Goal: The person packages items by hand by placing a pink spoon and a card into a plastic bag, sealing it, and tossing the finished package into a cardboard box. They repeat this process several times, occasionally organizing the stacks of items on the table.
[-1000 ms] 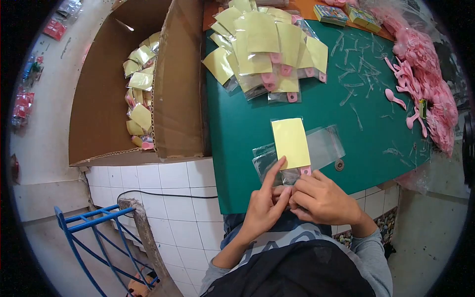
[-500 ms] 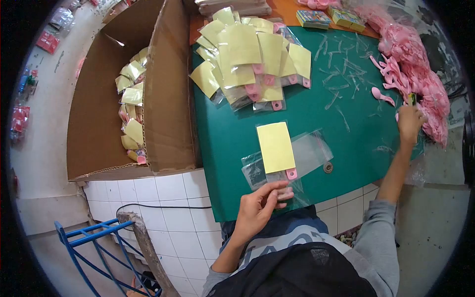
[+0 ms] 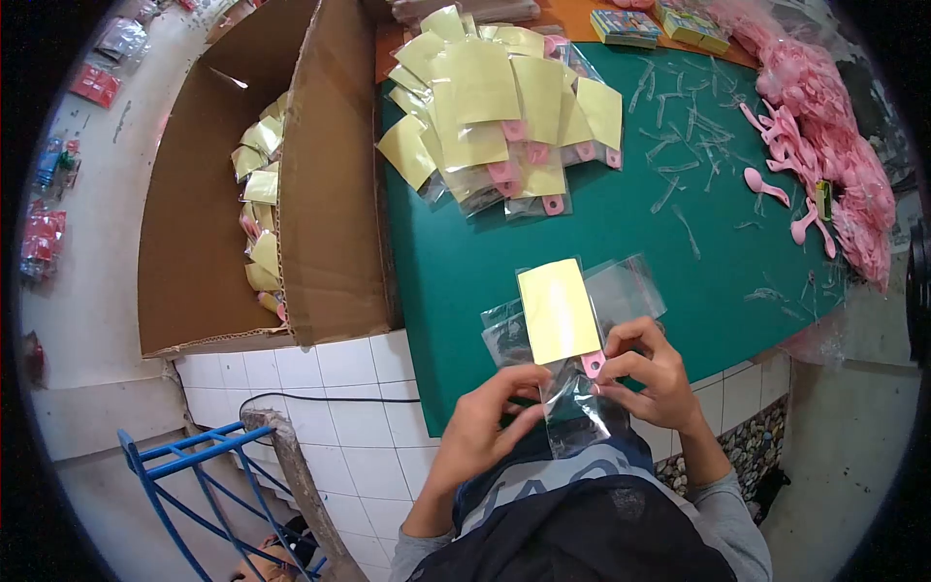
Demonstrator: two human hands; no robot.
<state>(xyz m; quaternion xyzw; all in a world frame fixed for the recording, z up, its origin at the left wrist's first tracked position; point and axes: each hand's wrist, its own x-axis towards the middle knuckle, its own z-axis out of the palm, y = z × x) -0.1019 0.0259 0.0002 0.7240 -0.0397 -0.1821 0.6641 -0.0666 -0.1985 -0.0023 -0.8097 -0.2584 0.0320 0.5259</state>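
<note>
**At the desk's (image 3: 465,291) near edge, both hands are gripping the bag**

Over the near edge, the clear bag (image 3: 575,415) is trailing its loose end, the left hand (image 3: 488,419) and right hand (image 3: 654,378) pinching opposite sides, about equally near. Beyond and between them, the yellow card (image 3: 561,312) is running lengthwise away, leaning slightly left. The right hand is no longer reaching toward the pink spoons (image 3: 766,186) by the right edge.

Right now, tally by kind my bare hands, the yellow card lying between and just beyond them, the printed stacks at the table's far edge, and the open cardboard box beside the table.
Hands, left and right: 2
Yellow card: 1
Printed stacks: 2
Open cardboard box: 1
Total: 6
</note>
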